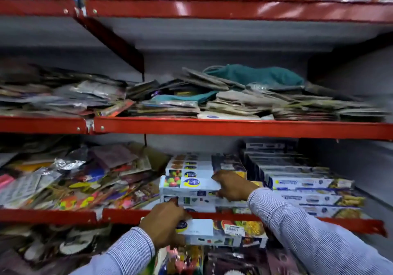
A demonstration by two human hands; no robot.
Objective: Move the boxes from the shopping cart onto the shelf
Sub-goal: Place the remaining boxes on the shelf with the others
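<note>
Boxes [191,181], long and white with fruit pictures and a round blue-and-yellow label, sit stacked flat on the lower red shelf [53,215], middle of the scene. More long boxes [306,186] of a similar kind lie stacked just to their right on the same shelf, blue print on white.

Right hand [232,186]: reaches in over the shelf edge, fingers curled down onto the right part of the top stacked box, thumb side at its near face. Closed narrow, pressing or gripping that box; cannot tell which.

Left hand [163,223]: nearer and lower, just in front of the shelf edge. It clasps the left end of a separate box [223,232], fingers wrapped over the top, the round label partly covered. This box is level, below the shelf lip, with food pictures and a price sticker toward its right end.

Both sleeves [302,228] are blue-and-white striped.

Left of the stacked boxes, same shelf: a loose heap of coloured packets [74,181], foil and plastic, blurred. Middle shelf above holds flat grey packets [238,102] and a teal cloth bundle [255,75]. Below the held box, more packets, too blurred to tell apart. No shopping cart visible in this view.
</note>
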